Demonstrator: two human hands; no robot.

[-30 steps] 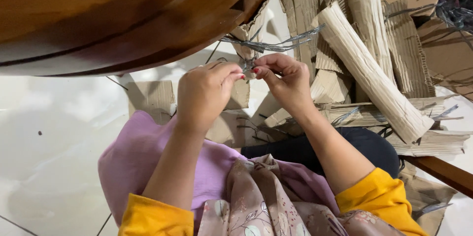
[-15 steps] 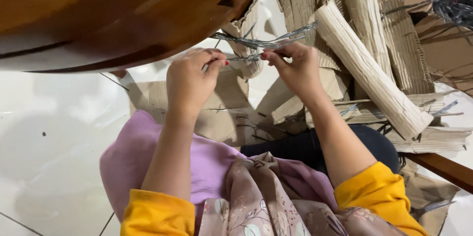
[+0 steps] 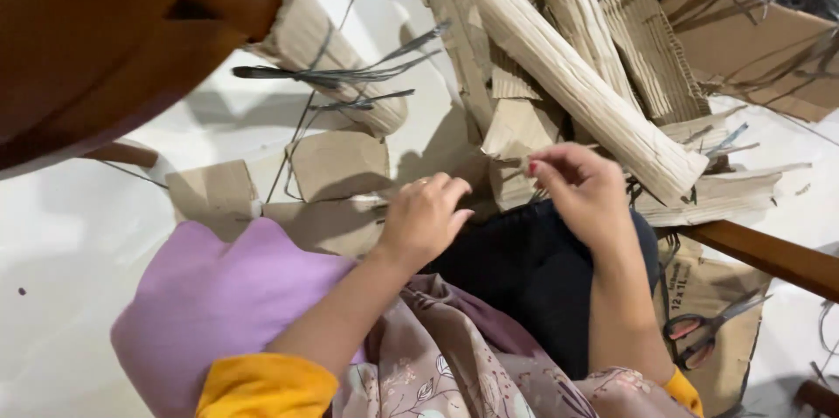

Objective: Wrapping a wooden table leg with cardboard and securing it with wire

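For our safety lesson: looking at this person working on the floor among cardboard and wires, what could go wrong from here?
1. The loose wires lie near the left hand and could prick it.
2. The scissors by the leg could be knelt on.
3. The leaning cardboard rolls might slide onto the right hand.

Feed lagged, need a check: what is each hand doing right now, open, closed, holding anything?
Left hand: loosely curled above the cardboard pieces, nothing visible in it.
Right hand: fingertips pinched together by the corrugated roll; whether it grips anything cannot be told.
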